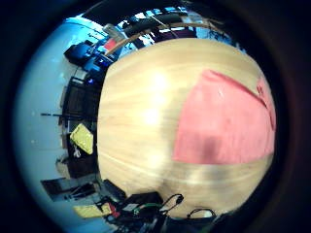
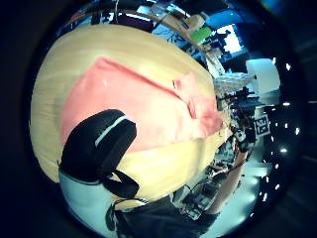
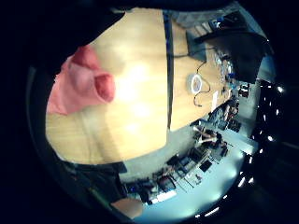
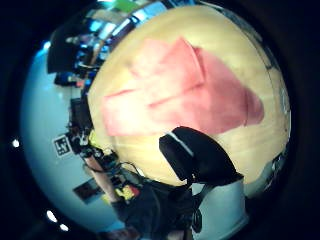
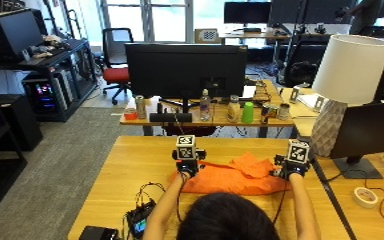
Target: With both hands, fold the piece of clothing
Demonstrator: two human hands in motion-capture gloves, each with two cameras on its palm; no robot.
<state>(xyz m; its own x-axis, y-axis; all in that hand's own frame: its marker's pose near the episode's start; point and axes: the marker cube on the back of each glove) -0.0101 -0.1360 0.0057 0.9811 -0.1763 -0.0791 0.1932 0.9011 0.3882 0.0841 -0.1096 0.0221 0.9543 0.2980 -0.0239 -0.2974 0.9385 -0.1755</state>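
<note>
Early in the fold I'd say: orange garment [image 5: 235,177] near the tabletop's front edge, left hand [image 5: 187,167] and right hand [image 5: 290,170] at its ends, can't tell if they're gripping; next, lift both ends together

A wooden table [image 5: 125,165] stands on grey carpet [image 5: 59,150]; beyond it are a monitor [image 5: 185,62], a lamp [image 5: 345,75] and windows [image 5: 152,20].
</note>
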